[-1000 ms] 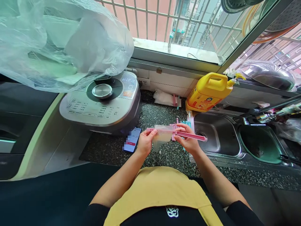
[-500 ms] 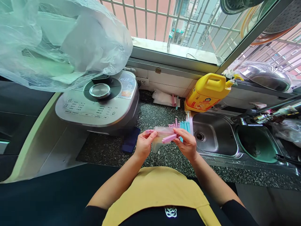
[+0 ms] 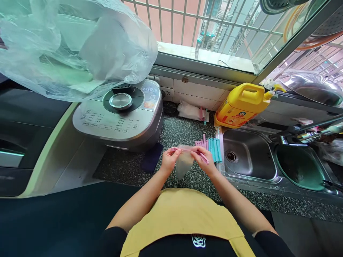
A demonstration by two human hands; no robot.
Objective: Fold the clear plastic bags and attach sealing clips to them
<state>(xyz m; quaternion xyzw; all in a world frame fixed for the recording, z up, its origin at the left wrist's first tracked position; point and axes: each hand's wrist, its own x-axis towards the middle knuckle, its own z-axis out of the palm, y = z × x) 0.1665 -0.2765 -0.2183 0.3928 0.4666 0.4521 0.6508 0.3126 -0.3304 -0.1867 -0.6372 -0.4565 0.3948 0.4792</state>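
A small translucent plastic bag (image 3: 184, 166) hangs between my hands, its top edge stretched sideways. My left hand (image 3: 169, 159) pinches the bag's upper left corner, together with one end of a pink bag clip (image 3: 204, 158). At the upper right corner my right hand (image 3: 204, 162) is closed on the bag and the clip. One arm of the clip slants out over the right fingers, down to the right. Just behind the right hand lies a row of pink bag clips (image 3: 201, 142) and teal bag clips (image 3: 215, 150) on the speckled countertop (image 3: 174, 130).
A rice cooker (image 3: 118, 121) stands left, under a big plastic bag (image 3: 115, 46). A dark blue item (image 3: 151, 159) lies before it. A yellow jug (image 3: 239, 107) stands behind the sink (image 3: 252, 157); a green basin (image 3: 297, 166) is farther right. A white packet (image 3: 189, 110) lies by the wall.
The pink clip's loose arm has swung from pointing left across the bag to pointing down-right. The bag now hangs straighter, and the hands are slightly closer together. The view has shifted a little.
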